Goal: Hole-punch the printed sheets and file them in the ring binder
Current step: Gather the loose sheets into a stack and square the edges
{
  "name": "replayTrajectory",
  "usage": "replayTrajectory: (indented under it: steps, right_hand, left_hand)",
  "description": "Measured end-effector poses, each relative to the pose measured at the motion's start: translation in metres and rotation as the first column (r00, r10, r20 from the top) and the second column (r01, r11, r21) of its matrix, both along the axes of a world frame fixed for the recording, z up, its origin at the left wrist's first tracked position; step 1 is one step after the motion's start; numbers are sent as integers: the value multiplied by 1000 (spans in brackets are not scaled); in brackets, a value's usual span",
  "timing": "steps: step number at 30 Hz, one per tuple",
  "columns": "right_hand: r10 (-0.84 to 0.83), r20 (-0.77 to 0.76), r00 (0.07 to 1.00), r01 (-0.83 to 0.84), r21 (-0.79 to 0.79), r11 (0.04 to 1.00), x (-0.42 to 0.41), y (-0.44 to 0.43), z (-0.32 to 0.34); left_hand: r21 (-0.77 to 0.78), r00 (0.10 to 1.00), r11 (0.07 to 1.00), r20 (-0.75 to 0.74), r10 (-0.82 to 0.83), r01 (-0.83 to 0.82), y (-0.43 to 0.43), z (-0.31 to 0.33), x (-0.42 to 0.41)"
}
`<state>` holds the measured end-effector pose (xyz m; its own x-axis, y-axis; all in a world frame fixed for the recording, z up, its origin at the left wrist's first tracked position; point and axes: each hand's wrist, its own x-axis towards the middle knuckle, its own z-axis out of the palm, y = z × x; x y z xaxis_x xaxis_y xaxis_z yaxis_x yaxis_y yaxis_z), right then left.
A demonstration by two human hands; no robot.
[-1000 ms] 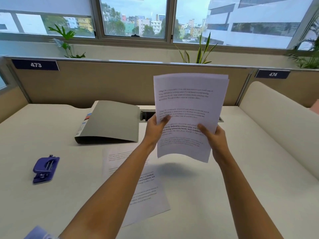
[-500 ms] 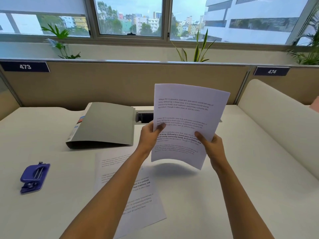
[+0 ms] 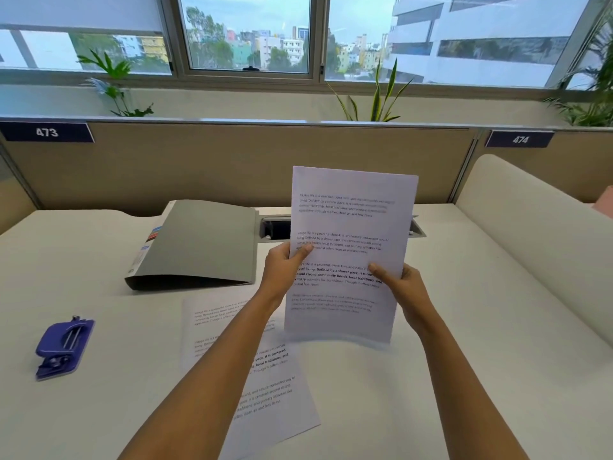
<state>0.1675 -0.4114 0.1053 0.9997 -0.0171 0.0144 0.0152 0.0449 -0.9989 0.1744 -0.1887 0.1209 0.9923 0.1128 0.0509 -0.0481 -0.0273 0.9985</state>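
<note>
Change: held sheaf [image 3: 351, 227] has dropped since a second ago, and its blurred bottom edge is now at the desk [image 3: 481, 360]. It is probably being squared before punching.

Count:
- Hole punch [image 3: 63, 346]: one, far left, untouched.
- Ring binder [image 3: 199, 244]: one, closed.
- Loose sheet [image 3: 282, 403]: one, flat under the left forearm.
- Left hand [image 3: 282, 270] and right hand [image 3: 404, 290]: two, each pinching a side edge of the sheaf.
- Sheaf: one, sheet count unreadable.

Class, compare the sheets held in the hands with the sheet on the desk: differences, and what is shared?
The held sheets stand upright; the desk sheet lies flat. The left hand and right hand grip the held sheets; no hand holds the desk sheet. Both are white with printed paragraphs.
</note>
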Motion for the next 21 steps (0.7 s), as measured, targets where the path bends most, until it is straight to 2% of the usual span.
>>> replayTrajectory:
  steps: [3,6,9,14,21]
  right_hand:
    - [-12,3,1000,12,13,1000,0,2,4]
    - [-20,13,1000,20,-40,999,-1,4,6]
    - [-71,77,995,74,-46,996,-2,8,13]
    - [-150,206,967,145,38,989,-4,13,31]
    - [-138,163,977,140,4,990,-4,4,11]
  left_hand:
    - [-18,998,1000,-55,-10,9,2,2,1]
    - [-40,997,999,-76,-20,17,3,3,1]
    - [-44,1000,999,13,0,1,1,7,-2]
    - [-105,980,994,199,28,-7,-10,25,-5]
    - [-5,979,1000,204,-9,11,-11,4,-8]
